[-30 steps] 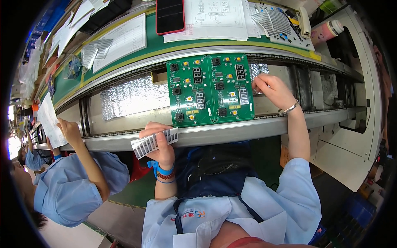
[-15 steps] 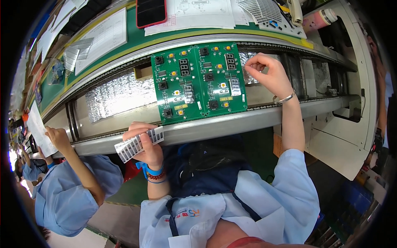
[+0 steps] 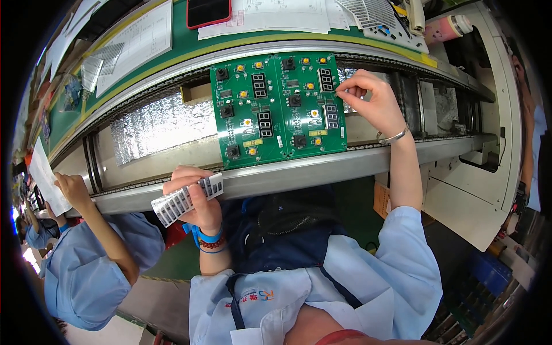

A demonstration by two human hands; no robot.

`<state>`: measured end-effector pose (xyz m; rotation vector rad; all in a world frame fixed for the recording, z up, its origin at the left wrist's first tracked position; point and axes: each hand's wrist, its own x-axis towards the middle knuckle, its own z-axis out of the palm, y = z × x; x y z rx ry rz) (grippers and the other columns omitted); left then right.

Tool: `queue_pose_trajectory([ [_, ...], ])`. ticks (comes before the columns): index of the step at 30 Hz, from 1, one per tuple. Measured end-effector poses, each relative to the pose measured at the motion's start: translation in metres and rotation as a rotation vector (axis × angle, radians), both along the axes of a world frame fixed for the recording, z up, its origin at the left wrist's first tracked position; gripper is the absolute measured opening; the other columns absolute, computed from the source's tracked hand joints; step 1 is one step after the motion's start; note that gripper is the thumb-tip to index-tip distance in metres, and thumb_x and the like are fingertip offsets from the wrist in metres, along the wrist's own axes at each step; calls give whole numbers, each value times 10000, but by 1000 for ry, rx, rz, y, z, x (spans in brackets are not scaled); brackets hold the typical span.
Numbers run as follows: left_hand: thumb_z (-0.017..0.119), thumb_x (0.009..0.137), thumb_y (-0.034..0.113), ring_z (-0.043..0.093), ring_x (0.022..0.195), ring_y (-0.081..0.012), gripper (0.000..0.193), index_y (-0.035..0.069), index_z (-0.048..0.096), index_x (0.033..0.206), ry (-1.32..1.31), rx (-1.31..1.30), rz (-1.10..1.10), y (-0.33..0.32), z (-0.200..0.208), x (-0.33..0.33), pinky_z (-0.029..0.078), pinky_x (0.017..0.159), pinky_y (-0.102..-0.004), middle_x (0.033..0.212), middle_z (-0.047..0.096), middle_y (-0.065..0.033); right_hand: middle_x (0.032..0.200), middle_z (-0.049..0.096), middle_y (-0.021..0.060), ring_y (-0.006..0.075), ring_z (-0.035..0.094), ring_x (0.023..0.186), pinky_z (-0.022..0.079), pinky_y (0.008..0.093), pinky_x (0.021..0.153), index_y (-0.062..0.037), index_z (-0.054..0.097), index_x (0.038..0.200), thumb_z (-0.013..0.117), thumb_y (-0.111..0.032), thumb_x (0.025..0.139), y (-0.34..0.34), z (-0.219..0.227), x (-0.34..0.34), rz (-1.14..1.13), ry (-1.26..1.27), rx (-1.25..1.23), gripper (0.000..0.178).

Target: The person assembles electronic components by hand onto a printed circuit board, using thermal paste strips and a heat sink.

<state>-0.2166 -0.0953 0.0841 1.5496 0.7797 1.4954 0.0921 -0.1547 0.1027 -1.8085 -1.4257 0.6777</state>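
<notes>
A green circuit board [image 3: 273,158] in two like halves lies across the conveyor rails. It carries yellow-topped buttons, black round parts and dark digit displays, among them an upper right display [image 3: 325,80] and a lower right display [image 3: 331,116]. My right hand [image 3: 376,103] is at the board's right edge, thumb and forefinger pinched beside the upper right display; what they hold, if anything, is too small to tell. Below the board's left corner, my left hand [image 3: 201,210] grips a white label sheet [image 3: 168,211] with rows of small dark rectangles, thumb on top.
Silvery foil [image 3: 167,132] lines the conveyor bed, in front of which runs a metal rail [image 3: 299,175]. Beyond lie papers [image 3: 270,26], a red-edged phone [image 3: 208,11] and a pink bottle [image 3: 448,29]. A co-worker's hand [image 3: 73,190] holds paper at left; a pale machine [image 3: 460,213] stands right.
The view has shifted slightly. My right fingertips have come in to the board's edge, close to the upper right display. The lower displays, pale with glare before, look darker. My left hand keeps the sheet.
</notes>
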Motion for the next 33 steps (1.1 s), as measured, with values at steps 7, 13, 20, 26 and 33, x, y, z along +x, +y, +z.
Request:
queue_pose_trajectory([
  [7, 496, 835, 162, 473, 625, -176, 155, 29, 418, 830, 1, 17, -11, 2, -2, -3, 366, 628, -293, 683, 535, -135, 677, 483, 5, 72, 454, 584, 378, 213, 532, -17, 621, 779, 637, -57, 727, 2, 1, 0, -26, -20, -21, 68],
  [13, 491, 838, 157, 463, 626, -173, 147, 30, 417, 835, -1, 20, -11, 3, -3, -4, 364, 630, -293, 690, 538, -140, 674, 484, 4, 73, 448, 577, 368, 211, 523, -16, 617, 773, 640, -73, 728, 1, 0, 2, -9, -30, -47, 76],
  [20, 500, 846, 177, 467, 628, -177, 170, 27, 422, 823, -14, 11, 6, 4, -4, -5, 371, 615, -288, 692, 534, -137, 674, 491, -6, 45, 429, 559, 352, 195, 501, -21, 622, 781, 648, -84, 733, 3, 1, 5, -148, -18, 60, 84],
  [26, 498, 855, 195, 469, 614, -172, 193, 30, 412, 805, -7, -8, 5, 3, -1, -6, 369, 598, -281, 692, 522, -138, 686, 459, -29, 41, 387, 563, 327, 184, 517, -10, 611, 797, 644, -51, 739, 6, -5, 3, -106, -58, 90, 78],
  [33, 480, 853, 183, 469, 633, -172, 177, 28, 409, 803, -17, 4, 28, 5, -1, -3, 349, 612, -279, 681, 506, -133, 672, 434, -15, 55, 384, 559, 333, 198, 510, -22, 600, 799, 634, -78, 751, 7, -12, 6, -108, -100, 92, 81],
])
